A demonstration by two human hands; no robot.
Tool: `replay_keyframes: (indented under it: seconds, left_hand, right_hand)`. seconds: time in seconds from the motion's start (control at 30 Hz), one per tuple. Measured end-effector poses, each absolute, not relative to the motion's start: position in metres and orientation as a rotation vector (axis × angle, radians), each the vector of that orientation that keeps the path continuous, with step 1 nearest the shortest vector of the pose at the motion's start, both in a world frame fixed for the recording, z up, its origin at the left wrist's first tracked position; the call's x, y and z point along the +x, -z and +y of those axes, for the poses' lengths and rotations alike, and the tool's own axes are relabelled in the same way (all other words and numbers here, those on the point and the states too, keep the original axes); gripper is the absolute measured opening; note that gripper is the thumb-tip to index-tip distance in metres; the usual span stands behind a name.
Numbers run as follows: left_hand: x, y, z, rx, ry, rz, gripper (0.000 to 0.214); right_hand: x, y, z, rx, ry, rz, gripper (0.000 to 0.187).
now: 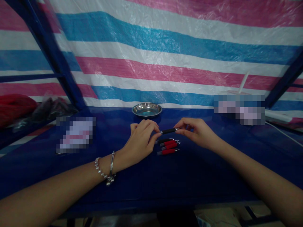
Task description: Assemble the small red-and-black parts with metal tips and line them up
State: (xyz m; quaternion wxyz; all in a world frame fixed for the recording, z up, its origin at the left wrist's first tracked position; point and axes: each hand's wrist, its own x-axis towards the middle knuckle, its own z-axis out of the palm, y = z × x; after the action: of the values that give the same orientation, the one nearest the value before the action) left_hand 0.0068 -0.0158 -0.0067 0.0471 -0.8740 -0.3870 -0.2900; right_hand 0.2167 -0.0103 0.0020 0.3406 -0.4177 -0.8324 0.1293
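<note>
A black-gripped pen (168,130) hangs level just above the blue table (151,176), held at both ends. My left hand (141,138) pinches its left end with thumb and fingers, and bracelets sit on that wrist. My right hand (196,131) pinches the pen's right tip. Directly below the held pen lie several pens (169,146) in a row on the table, most with red grips, one dark.
A small round metal dish (147,109) stands at the table's back edge. A striped pink, blue and white tarp (165,56) hangs behind. Dark bags and red cloth (21,110) lie at the left. A white cable (281,130) runs at the right.
</note>
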Motion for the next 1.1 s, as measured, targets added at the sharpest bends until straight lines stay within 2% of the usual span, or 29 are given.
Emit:
replay_keyframes:
  seconds: [0.07,0.23,0.43,0.9,1.1]
  left_hand:
    - [0.007,0.007,-0.015,-2.654,0.875,-1.190,0.005]
    - [0.003,0.012,-0.007,-2.589,0.807,-1.295,0.006]
    - [-0.004,0.022,0.002,-2.610,0.643,-1.350,0.008]
    - [0.001,0.010,-0.007,-2.683,0.659,-1.309,0.012]
    - [0.006,0.004,-0.020,-2.845,0.668,-1.024,0.008]
  right_hand:
    - [0.217,-0.001,-0.010,-1.114,-0.364,-2.166,0.011]
    - [0.219,0.002,-0.006,-1.237,-0.416,-2.194,0.029]
    - [0.222,0.003,-0.005,-1.252,-0.285,-2.287,0.014]
    - [0.207,-0.019,0.012,-1.222,-0.302,-2.536,0.017]
    - [0.207,-0.012,0.010,-1.198,-0.292,-2.426,0.014]
